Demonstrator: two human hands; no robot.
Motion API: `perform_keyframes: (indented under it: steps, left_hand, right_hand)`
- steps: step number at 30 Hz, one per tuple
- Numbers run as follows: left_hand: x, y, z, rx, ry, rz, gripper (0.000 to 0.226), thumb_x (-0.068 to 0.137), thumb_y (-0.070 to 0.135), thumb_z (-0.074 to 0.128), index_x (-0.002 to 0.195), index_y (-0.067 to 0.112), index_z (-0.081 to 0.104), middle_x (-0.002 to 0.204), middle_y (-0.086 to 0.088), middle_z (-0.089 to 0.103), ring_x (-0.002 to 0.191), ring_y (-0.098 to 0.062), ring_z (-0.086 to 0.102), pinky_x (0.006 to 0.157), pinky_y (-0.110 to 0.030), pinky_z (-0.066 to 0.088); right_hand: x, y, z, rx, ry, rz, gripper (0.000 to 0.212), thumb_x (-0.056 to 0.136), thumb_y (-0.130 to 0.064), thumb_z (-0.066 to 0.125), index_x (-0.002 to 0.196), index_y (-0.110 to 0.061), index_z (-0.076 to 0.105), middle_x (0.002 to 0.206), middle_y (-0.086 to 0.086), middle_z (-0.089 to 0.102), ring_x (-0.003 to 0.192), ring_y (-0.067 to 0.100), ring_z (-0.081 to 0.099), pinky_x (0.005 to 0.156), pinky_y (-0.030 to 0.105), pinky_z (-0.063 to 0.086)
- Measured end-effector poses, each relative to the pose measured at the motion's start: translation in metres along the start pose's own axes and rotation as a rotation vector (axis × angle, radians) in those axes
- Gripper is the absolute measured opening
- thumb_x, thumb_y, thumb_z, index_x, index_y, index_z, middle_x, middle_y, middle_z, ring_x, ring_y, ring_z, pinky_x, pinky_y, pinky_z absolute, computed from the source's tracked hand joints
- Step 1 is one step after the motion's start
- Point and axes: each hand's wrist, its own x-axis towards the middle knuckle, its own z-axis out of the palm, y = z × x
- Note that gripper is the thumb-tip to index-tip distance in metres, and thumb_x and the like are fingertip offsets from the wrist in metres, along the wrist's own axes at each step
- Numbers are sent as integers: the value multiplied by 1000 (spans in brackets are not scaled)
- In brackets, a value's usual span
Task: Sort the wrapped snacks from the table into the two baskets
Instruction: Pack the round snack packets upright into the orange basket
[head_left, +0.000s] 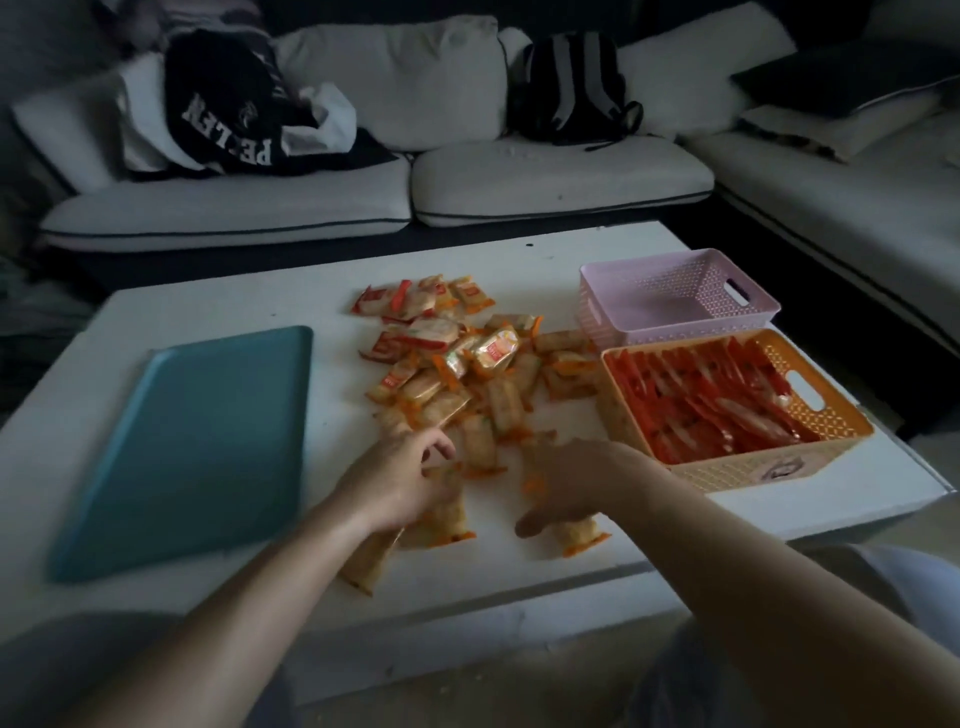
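Head view: both hands reach over the near edge of the white table (249, 312) to the near end of a loose pile of snacks (467, 374).

The left hand (400, 480) has its fingers curled down among orange-edged packets. Blur hides whether it grips any, so I cannot tell. The right hand (576, 483) lies palm down and spread wide, thumb stretched toward the left hand, resting on a packet (584, 535). A narrow bare gap of table lies between the hands.

Ahead of both hands the pile runs away across the table's middle. To the right of the right hand stands the orange basket (769, 470), a short bare strip of table between them. It holds red snacks (717, 410), and the pile's right edge reaches its left wall. Its near right corner sits close to the table's right edge. The pink basket (608, 306) stands just beyond it, wall against wall.

Left of the left hand lies a teal tray (192, 447), with a wide band of bare table between it and the pile. Beyond the far table edge runs a sofa (311, 213).
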Motion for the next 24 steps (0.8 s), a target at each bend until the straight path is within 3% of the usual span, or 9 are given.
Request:
perform_keyframes:
  steps: [1, 3, 5, 10, 14, 17, 18, 20, 24]
  left_hand:
    - [-6, -7, 0, 118, -101, -6, 63, 76, 57, 79, 131, 44, 51, 130, 8, 41, 117, -14, 49, 91, -32, 47]
    - [-14, -19, 2, 288, -220, -9, 95, 68, 59, 83, 146, 52, 29, 144, 9, 23, 133, -21, 32, 103, -42, 45]
    - [-17, -29, 5, 417, -210, 48, 103, 70, 51, 84, 148, 55, 17, 149, 9, 15, 136, -25, 28, 103, -45, 46]
    - [-10, -56, -4, 415, -82, 96, 77, 88, 48, 71, 148, 57, 23, 147, 6, 25, 131, -26, 38, 101, -43, 47]
    - [7, -59, -28, 319, -102, 48, 52, 82, 64, 67, 132, 56, 53, 140, 10, 37, 129, -21, 35, 107, -40, 39]
    - [28, -55, -45, 189, 4, 43, 39, 80, 70, 65, 113, 48, 68, 129, 9, 46, 126, -18, 39, 107, -40, 39]
    - [37, -54, -50, 152, 48, 48, 38, 81, 67, 66, 112, 45, 69, 127, 7, 48, 125, -18, 41, 106, -40, 41]
    - [61, -53, -56, 127, 152, 58, 39, 86, 55, 67, 120, 36, 65, 128, 3, 53, 124, -21, 48, 102, -42, 45]
    - [116, -43, -64, -57, 303, -1, 40, 94, 33, 62, 133, 27, 54, 135, 3, 59, 119, -19, 58, 98, -42, 50]
  right_hand:
    - [8, -3, 6, -17, -5, -8, 88, 80, -60, 73, 149, -17, 39, 141, 5, 55, 124, 25, 56, 94, 35, 51]
    - [26, -11, 16, 9, 20, -37, 87, 85, -45, 75, 153, -16, 30, 150, 11, 43, 130, 29, 50, 94, 35, 49]
    - [41, -17, 23, 69, 100, -40, 88, 86, -33, 75, 154, -16, 22, 152, 17, 36, 132, 33, 47, 96, 38, 47]
    - [66, -32, 10, 116, 154, -124, 87, 86, -43, 72, 156, -23, 23, 149, 11, 45, 132, 30, 48, 105, 41, 44]
    - [66, -34, -31, -95, 307, -15, 59, 85, -74, 51, 130, -36, 56, 125, -3, 62, 114, 23, 61, 80, 35, 47]
    - [78, -38, -57, 68, 484, -2, 45, 89, -69, 48, 109, -32, 63, 104, -5, 62, 93, 22, 61, 71, 35, 46]
    - [90, -39, -62, 133, 566, -15, 41, 91, -63, 49, 109, -30, 63, 109, -3, 63, 93, 23, 61, 70, 35, 49]
    - [120, -39, -70, 174, 637, -50, 43, 92, -51, 53, 129, -28, 56, 134, 4, 54, 116, 30, 58, 83, 42, 53]
    - [167, -40, -74, 18, 482, -132, 79, 93, -57, 54, 157, -32, 16, 166, 0, 15, 149, 33, 23, 116, 51, 31]
